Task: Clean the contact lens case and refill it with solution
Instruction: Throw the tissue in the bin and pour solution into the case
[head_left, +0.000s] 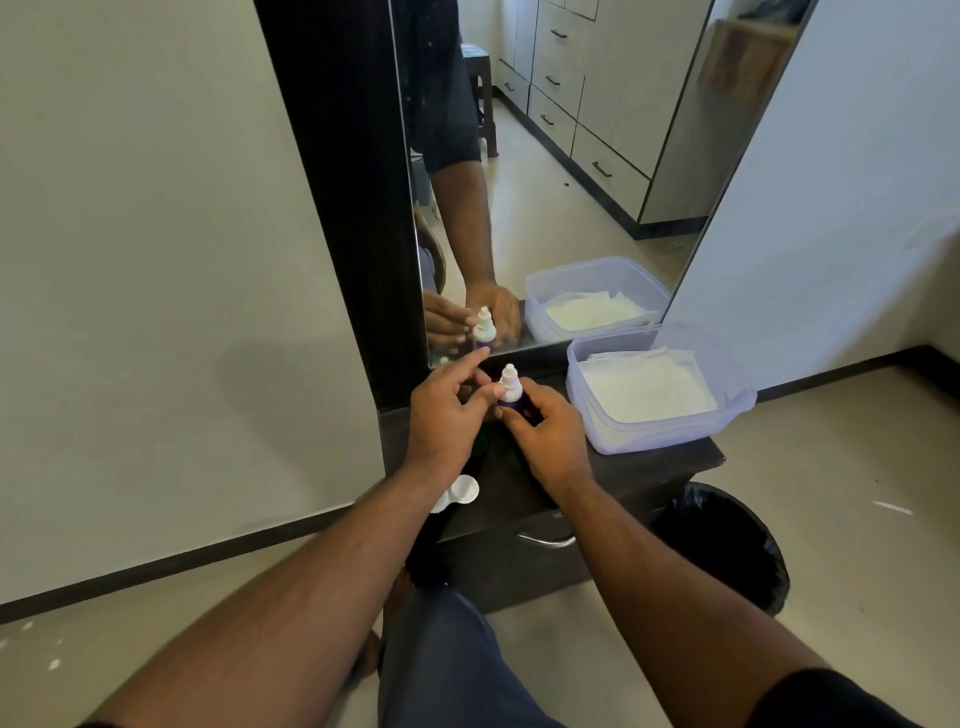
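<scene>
Beside the clear plastic tub (660, 436) of white tissues, on the dark table (670, 465) below the mirror (561, 171), the solution bottle (509, 387) stands upright. The right hand (545, 436) wraps its fingers round the bottle's purple body. The left hand (447, 410) pinches at the white nozzle top with thumb and a finger, its forefinger stretched out toward the mirror; whether it is twisting a cap off cannot be told. Nearer the person than the tub, at the table's front edge, part of the white contact lens case (460, 491) peeks out from under the left forearm, apparently open; its wells are too hidden to judge wet or dry. By my reading the bottle is only being opened, so rinsing, wiping with tissue and refilling probably all remain. A lined bin (727, 545) waits on the floor below the tub.
</scene>
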